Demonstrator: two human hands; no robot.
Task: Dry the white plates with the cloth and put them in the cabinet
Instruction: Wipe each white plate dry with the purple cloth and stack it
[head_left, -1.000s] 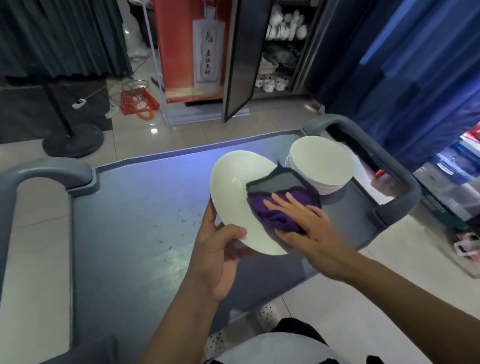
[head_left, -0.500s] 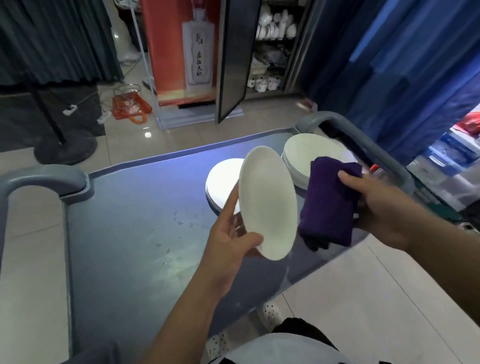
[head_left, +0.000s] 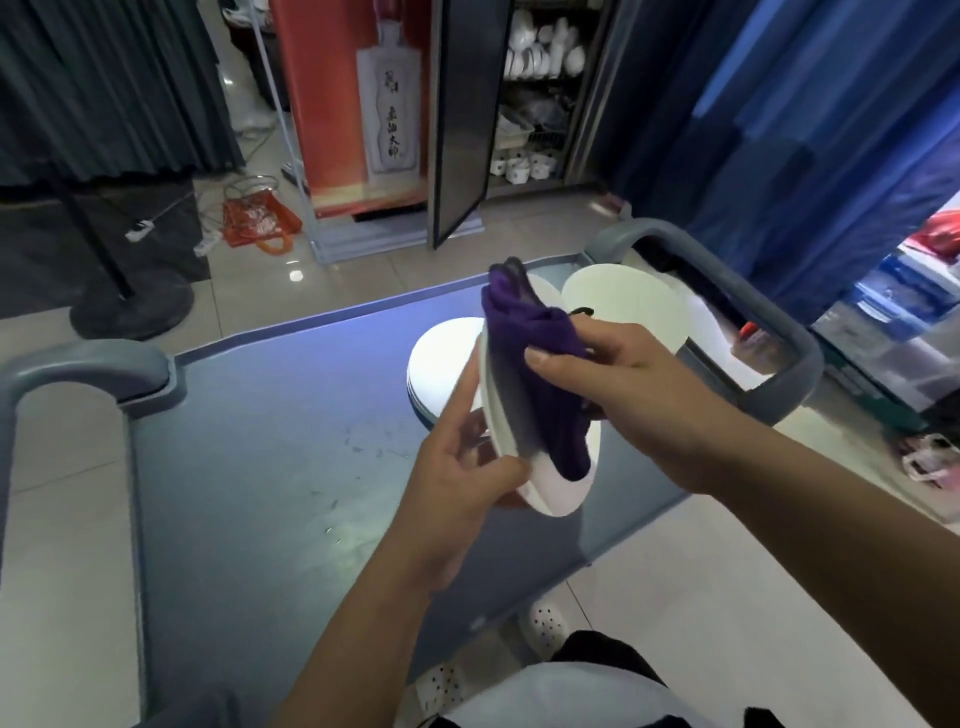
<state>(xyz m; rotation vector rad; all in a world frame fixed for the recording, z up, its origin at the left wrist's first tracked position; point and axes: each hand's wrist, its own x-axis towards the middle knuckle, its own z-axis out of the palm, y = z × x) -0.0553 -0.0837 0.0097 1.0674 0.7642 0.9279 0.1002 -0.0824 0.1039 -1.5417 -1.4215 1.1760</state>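
My left hand (head_left: 462, 467) grips a white plate (head_left: 558, 493) by its lower left rim and holds it almost on edge above the grey cart top (head_left: 260, 467). My right hand (head_left: 618, 384) pinches a purple cloth (head_left: 524, 338) and presses it against the plate's face; the cloth hides most of that face. Two stacks of white plates lie on the cart behind: one (head_left: 441, 364) just left of the held plate, the other (head_left: 628, 306) at the far right. The cabinet (head_left: 540, 88) stands beyond the cart with its dark door (head_left: 460, 119) open and white crockery on its shelves.
The cart's grey handles rise at the left (head_left: 83, 364) and right (head_left: 727, 291). On the tiled floor beyond are an orange bag (head_left: 260, 218), a power strip with cables (head_left: 140, 231) and a black stand base (head_left: 132, 312). Blue curtains (head_left: 805, 130) hang at the right.
My right hand brought the purple cloth back from beside the plate onto its face. My left hand turned the plate more edge-on and raised it a little.
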